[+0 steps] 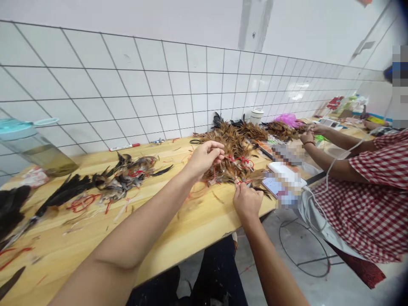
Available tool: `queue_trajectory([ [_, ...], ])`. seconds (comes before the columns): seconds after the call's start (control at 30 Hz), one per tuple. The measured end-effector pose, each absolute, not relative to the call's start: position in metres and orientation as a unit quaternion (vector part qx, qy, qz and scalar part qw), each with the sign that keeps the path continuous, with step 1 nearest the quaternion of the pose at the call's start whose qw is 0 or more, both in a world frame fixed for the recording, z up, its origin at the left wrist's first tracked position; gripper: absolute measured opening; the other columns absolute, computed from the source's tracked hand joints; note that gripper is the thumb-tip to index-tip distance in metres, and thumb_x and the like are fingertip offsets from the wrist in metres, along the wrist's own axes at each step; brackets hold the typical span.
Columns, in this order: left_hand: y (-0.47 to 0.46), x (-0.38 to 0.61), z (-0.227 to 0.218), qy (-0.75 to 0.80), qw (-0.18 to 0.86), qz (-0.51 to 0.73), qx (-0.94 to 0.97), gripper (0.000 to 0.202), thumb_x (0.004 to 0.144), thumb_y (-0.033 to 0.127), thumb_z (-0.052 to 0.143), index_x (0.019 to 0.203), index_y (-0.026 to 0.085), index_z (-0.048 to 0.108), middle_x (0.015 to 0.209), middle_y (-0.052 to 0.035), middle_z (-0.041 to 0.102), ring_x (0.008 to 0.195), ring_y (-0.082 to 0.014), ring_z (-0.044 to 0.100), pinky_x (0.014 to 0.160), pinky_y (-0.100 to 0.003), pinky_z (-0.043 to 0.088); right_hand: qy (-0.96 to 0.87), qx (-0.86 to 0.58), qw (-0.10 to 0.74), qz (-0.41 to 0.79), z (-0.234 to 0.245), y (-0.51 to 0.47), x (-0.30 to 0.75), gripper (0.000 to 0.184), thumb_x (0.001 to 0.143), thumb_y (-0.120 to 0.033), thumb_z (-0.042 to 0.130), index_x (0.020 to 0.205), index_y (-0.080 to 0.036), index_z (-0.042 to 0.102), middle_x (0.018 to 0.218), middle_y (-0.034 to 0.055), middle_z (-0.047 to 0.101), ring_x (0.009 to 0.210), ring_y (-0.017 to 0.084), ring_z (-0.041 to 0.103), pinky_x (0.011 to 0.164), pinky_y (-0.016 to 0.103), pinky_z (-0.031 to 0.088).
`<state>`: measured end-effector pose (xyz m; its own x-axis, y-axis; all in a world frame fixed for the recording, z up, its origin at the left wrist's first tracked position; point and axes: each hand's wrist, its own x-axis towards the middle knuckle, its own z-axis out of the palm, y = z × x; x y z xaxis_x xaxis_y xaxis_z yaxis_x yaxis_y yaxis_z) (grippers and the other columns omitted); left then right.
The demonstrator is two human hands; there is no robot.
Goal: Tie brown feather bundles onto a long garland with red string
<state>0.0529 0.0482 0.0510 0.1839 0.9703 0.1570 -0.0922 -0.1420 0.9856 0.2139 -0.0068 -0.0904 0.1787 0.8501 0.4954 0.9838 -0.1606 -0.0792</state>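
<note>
A heap of brown feathers (232, 146) tied in bundles with red string lies on the wooden table (178, 221). My left hand (205, 156) reaches over the heap, its fingers pinched on a few brown feathers. My right hand (247, 200) rests at the table's near edge, closed on the end of a feather bundle with red string. Black feathers (95, 185) with red string lie to the left, away from both hands.
A person in a red checked shirt (372, 195) works at my right, their hands (310, 134) over more brown feathers. A lidded glass jar (35, 148), a red marker (124, 147), a white cup (256, 115) and a white tiled wall stand behind. White cables hang off the table edge.
</note>
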Motion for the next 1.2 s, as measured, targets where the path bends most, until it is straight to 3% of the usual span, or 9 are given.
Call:
queue_trajectory([
  [0.13,0.013,0.007,0.049,0.379,0.389,0.482,0.688,0.016,0.087,0.016,0.048,0.095,0.014,0.062,0.078,-0.002,0.065,0.068,-0.0087,0.06,0.067,-0.022,0.049,-0.627,-0.736,0.18,-0.182,-0.089,-0.007,0.213,0.034,0.095,-0.034,0.039,0.083,-0.014,0.065,0.074,0.0116,0.071,0.071,0.021,0.06,0.071,0.035,0.021],
  [0.23,-0.002,-0.021,0.022,0.388,0.232,0.395,0.799,0.018,0.086,0.015,0.047,0.091,0.015,0.065,0.085,-0.0038,0.069,0.076,-0.0122,0.062,0.075,-0.026,0.048,-0.66,-0.711,0.153,-0.186,-0.081,-0.008,0.199,0.03,0.094,-0.031,0.041,0.088,-0.014,0.066,0.082,0.0121,0.072,0.077,0.023,0.06,0.072,0.036,0.021],
  [0.33,-0.009,-0.048,-0.01,0.372,0.14,0.33,0.856,0.023,0.089,0.015,0.043,0.094,0.015,0.065,0.094,-0.0072,0.07,0.088,-0.0162,0.063,0.083,-0.029,0.048,-0.728,-0.651,0.118,-0.181,-0.067,-0.007,0.17,0.028,0.093,-0.032,0.044,0.083,-0.015,0.065,0.083,0.0113,0.072,0.08,0.023,0.059,0.074,0.037,0.021],
  [0.43,-0.011,-0.081,-0.031,0.382,0.067,0.298,0.872,0.024,0.09,0.015,0.042,0.096,0.015,0.064,0.094,-0.0088,0.068,0.09,-0.0178,0.062,0.081,-0.029,0.048,-0.792,-0.574,0.106,-0.18,-0.05,0.001,0.13,0.028,0.094,-0.031,0.043,0.087,-0.016,0.066,0.088,0.0105,0.072,0.085,0.024,0.058,0.074,0.037,0.021],
  [0.7,0.0,-0.191,-0.053,0.557,-0.056,0.431,0.708,0.02,0.092,0.018,0.043,0.097,0.016,0.063,0.094,-0.0082,0.066,0.091,-0.0188,0.059,0.084,-0.034,0.047,-0.852,-0.48,0.119,-0.174,-0.035,0.056,0.035,0.03,0.094,-0.034,0.044,0.086,-0.016,0.067,0.09,0.0115,0.069,0.087,0.024,0.051,0.074,0.037,0.021],
  [1.0,0.0,-0.158,-0.068,0.486,-0.018,0.354,0.799,0.02,0.093,0.023,0.046,0.101,0.016,0.063,0.093,-0.0089,0.064,0.089,-0.0194,0.053,0.082,-0.034,0.043,-0.796,-0.558,0.221,-0.082,-0.071,0.094,0.061,0.033,0.092,-0.035,0.045,0.075,-0.015,0.066,0.07,0.0088,0.064,0.072,0.019,0.049,0.07,0.033,0.024],
  [1.2,0.006,-0.136,-0.073,0.503,0.025,0.319,0.803,0.022,0.094,0.026,0.044,0.098,0.016,0.064,0.091,-0.0084,0.063,0.086,-0.0189,0.052,0.081,-0.034,0.042,-0.793,-0.547,0.265,-0.026,-0.077,0.088,0.06,0.044,0.093,-0.036,0.041,0.054,-0.018,0.051,0.054,0.0036,0.053,0.057,0.014,0.041,0.064,0.03,0.026],
])
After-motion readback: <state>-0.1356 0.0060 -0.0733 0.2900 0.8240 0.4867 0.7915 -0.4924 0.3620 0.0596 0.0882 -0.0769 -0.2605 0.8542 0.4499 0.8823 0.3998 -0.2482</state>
